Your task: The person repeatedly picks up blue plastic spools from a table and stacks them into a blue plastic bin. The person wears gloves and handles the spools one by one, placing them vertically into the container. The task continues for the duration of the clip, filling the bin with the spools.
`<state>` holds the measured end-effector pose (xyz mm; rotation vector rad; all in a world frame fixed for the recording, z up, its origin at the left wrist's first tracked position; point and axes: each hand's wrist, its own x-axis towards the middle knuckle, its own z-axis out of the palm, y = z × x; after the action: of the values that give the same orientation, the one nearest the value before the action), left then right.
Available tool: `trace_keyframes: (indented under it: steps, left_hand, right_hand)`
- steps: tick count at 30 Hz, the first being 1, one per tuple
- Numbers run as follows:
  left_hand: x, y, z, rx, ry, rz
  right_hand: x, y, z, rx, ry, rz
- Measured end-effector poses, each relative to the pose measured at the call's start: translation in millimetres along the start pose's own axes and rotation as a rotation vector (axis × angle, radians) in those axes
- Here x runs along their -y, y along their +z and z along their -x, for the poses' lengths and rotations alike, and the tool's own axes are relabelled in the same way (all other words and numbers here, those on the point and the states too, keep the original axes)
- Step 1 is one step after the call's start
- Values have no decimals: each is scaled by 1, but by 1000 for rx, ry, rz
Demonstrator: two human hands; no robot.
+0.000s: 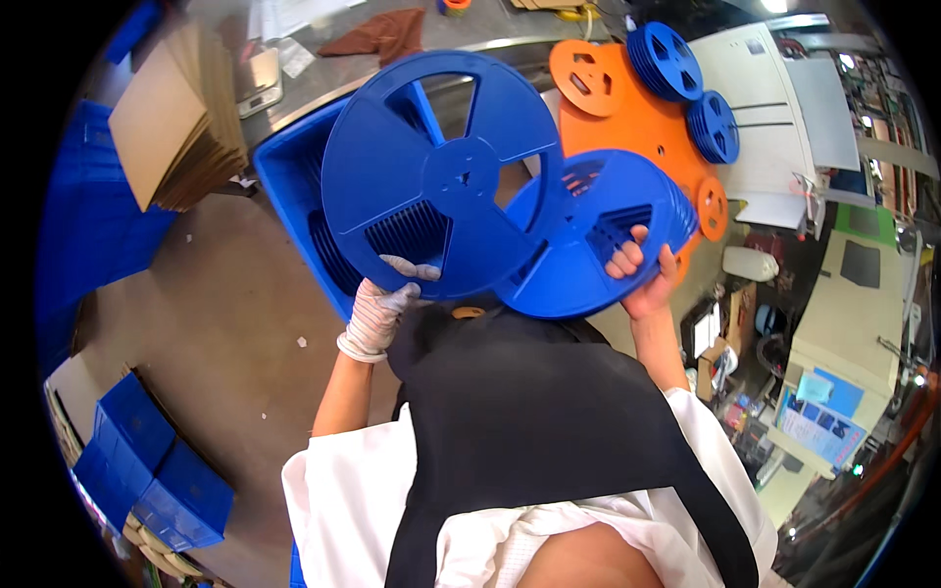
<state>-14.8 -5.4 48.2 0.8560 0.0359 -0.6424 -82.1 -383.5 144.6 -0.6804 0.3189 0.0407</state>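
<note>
My left hand (382, 306), in a whitish glove, grips the lower rim of a large blue plastic reel disc (382, 171) with wide cut-outs. The disc is raised over a blue bin (294, 176), where the ribbed edges of more blue reels show. My bare right hand (642, 272) closes on a second blue reel (627, 176), its fingers through a cut-out and its thumb at the rim. Further reels appear stacked beneath that one. The raised disc overlaps its left part and hides it.
Beyond it is an orange stand (627, 127) bearing smaller blue reels (668, 61). A stack of cardboard sheets (162, 113) is at the upper left. Along the far metal worktable (480, 22) lies a brown cloth (377, 37). Blue boxes (147, 461) sit at the lower left.
</note>
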Motion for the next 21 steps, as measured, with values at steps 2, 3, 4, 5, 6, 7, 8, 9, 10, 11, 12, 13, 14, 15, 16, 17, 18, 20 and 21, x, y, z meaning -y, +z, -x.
trace_keyframes:
  steps: [2,3,4,5,6,7,8,9,10,11,12,13,14,15,16,17,18,20,21]
  left_hand:
    - [-7,-3,8,-46,-90,288]
    - [-6,-7,9,-56,-75,315]
    - [-3,-11,11,-70,-58,347]
    - [-1,-15,13,-84,-40,381]
    - [-2,-15,15,-96,-30,400]
    - [-2,-16,16,-109,-23,409]
    - [-1,-17,16,-122,-15,419]
    - [-1,-18,18,-141,-9,428]
    - [-2,-19,18,-159,5,436]
    - [-3,-21,19,-173,12,439]
    - [-1,-23,20,-189,18,445]
    - [2,-27,24,-204,24,450]
    - [5,-33,28,-236,28,460]
    - [8,-40,30,-279,30,445]
    - [9,-49,34,-322,31,429]
    - [8,-59,37,-363,30,412]
    - [3,-65,40,-460,7,331]
    - [-4,-80,39,-672,-54,80]
    - [-1,-92,35,-797,-110,-72]
  right_hand:
    - [3,-1,2,-15,-5,-4]
    - [4,0,3,-28,-7,-1]
    - [4,1,1,2,7,-16]
    - [4,2,-2,9,15,-11]
    - [4,3,-3,13,24,-5]
    - [4,5,-5,17,34,2]
    - [3,7,-8,13,38,-13]
    - [1,8,-10,9,43,-3]
    - [0,8,-11,5,49,8]
    - [-1,9,-13,1,55,19]
    - [0,12,-13,-5,63,27]
    - [0,12,-14,-2,74,29]
    - [-1,12,-15,1,84,31]
    - [0,13,-16,-1,85,40]
    - [0,14,-16,5,85,45]
    - [-1,13,-16,3,88,47]
    - [0,12,-16,3,91,47]
    - [1,11,-15,-5,96,50]
    - [1,12,-16,-7,100,51]
